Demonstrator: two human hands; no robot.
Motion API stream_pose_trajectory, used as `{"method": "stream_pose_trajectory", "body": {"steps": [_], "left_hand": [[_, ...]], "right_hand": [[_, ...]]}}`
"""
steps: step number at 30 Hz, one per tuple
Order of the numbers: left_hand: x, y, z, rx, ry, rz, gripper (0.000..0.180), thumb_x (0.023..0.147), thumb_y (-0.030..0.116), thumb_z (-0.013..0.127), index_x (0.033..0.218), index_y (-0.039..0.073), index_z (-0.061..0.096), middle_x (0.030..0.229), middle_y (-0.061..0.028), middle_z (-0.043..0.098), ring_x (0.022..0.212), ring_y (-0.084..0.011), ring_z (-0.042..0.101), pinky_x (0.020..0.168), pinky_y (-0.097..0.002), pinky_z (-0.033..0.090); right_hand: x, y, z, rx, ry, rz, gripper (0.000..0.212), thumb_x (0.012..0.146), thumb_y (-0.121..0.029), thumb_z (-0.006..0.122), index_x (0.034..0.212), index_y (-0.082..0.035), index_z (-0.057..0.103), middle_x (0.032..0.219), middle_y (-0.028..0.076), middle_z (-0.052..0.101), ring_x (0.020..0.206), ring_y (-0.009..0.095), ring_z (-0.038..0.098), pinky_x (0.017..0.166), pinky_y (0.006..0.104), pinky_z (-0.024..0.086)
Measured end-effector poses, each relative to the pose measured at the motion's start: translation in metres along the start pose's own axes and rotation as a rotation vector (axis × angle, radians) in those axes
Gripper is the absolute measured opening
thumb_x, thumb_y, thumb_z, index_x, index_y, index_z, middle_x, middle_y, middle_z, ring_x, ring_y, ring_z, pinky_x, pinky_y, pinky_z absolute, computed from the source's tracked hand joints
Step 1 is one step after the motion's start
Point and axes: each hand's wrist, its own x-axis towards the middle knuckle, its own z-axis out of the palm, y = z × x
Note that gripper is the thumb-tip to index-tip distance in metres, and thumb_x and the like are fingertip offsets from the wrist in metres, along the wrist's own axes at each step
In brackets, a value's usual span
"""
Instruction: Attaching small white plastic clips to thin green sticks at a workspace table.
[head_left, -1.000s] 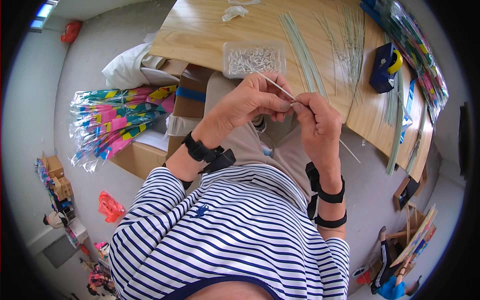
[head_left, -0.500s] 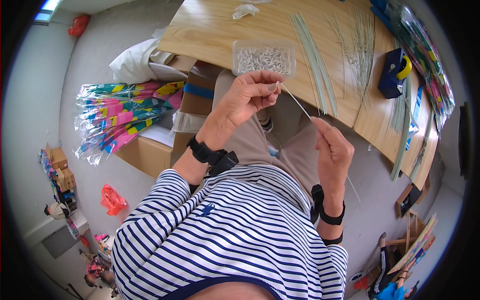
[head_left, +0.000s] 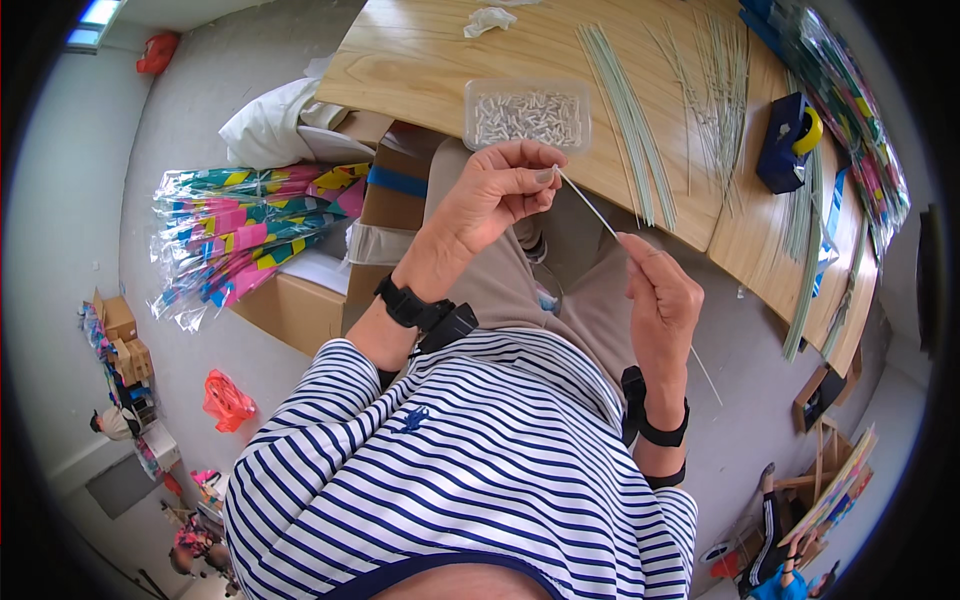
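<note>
In my right hand [head_left: 663, 290] a thin pale rod [head_left: 590, 205] is pinched between thumb and fingers, its tail sticking out below the wrist. The rod slants up to my left hand [head_left: 500, 190], whose thumb and forefinger close on a tiny white tip [head_left: 557, 168] at the rod's upper end. Whether the rod sits inside that tip or only touches it, I cannot tell. Just beyond my left hand, at the table edge, stands a clear plastic box [head_left: 587, 100] full of small white tube pieces [head_left: 530, 118].
Bundles of thin pale rods [head_left: 625, 125] lie on the wooden table [head_left: 400, 60]. A blue tape dispenser [head_left: 783, 150] stands to the right, near wrapped colourful bundles [head_left: 845, 110]. More colourful bundles [head_left: 250, 225] rest over a cardboard box [head_left: 290, 312] on the left.
My right hand has shifted slightly left and upward, carrying the rod with it. My left hand stays almost in place at the rod's end.
</note>
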Motion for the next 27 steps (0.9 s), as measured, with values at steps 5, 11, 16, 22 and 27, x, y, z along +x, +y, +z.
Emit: {"method": "stream_pose_trajectory", "body": {"steps": [5,11,16,22,27], "left_hand": [[-0.001,0.002,0.005,0.05,0.041,0.009,0.021,0.084,-0.001,0.067,0.105,-0.003,0.065,0.087,-0.0072,0.066,0.071,-0.0126,0.059,0.067,-0.0254,0.051],[-0.004,0.008,0.007,0.356,0.032,0.063,0.025,0.082,-0.003,0.067,0.107,-0.003,0.065,0.087,-0.0052,0.066,0.071,-0.0111,0.062,0.066,-0.0224,0.052],[-0.004,0.009,0.019,0.379,0.006,0.131,0.032,0.082,-0.004,0.065,0.113,-0.003,0.063,0.087,-0.0059,0.066,0.073,-0.0103,0.063,0.067,-0.0213,0.053],[0.0,-0.01,0.029,0.427,-0.101,-0.038,0.027,0.08,-0.002,0.068,0.107,-0.002,0.064,0.085,-0.0066,0.068,0.068,-0.01,0.063,0.062,-0.0218,0.053],[0.005,-0.014,0.021,0.276,-0.064,-0.043,0.015,0.08,-0.003,0.068,0.094,0.0,0.066,0.082,-0.0073,0.068,0.066,-0.0117,0.063,0.059,-0.0226,0.052]], "right_hand": [[0.0,0.0,0.0,-0.091,0.021,-0.043,0.024,0.083,0.006,0.062,0.104,-0.002,0.071,0.064,0.008,0.051,0.054,0.017,0.048,0.052,0.0274,0.04],[0.002,0.006,-0.001,-0.28,0.062,-0.308,0.032,0.076,0.009,0.062,0.104,-0.003,0.071,0.065,0.009,0.052,0.053,0.018,0.05,0.05,0.0293,0.042],[-0.002,0.011,0.008,-0.097,0.073,-0.165,0.02,0.081,0.009,0.06,0.097,0.0,0.067,0.068,0.009,0.057,0.056,0.018,0.054,0.053,0.0272,0.044],[0.014,-0.002,0.02,0.125,-0.013,0.064,0.009,0.084,0.007,0.06,0.091,0.001,0.059,0.07,0.011,0.061,0.058,0.018,0.058,0.055,0.026,0.046],[0.025,-0.002,0.023,0.16,-0.009,0.05,0.013,0.082,0.006,0.061,0.094,0.001,0.059,0.07,0.012,0.06,0.059,0.019,0.058,0.057,0.0275,0.047]]}}
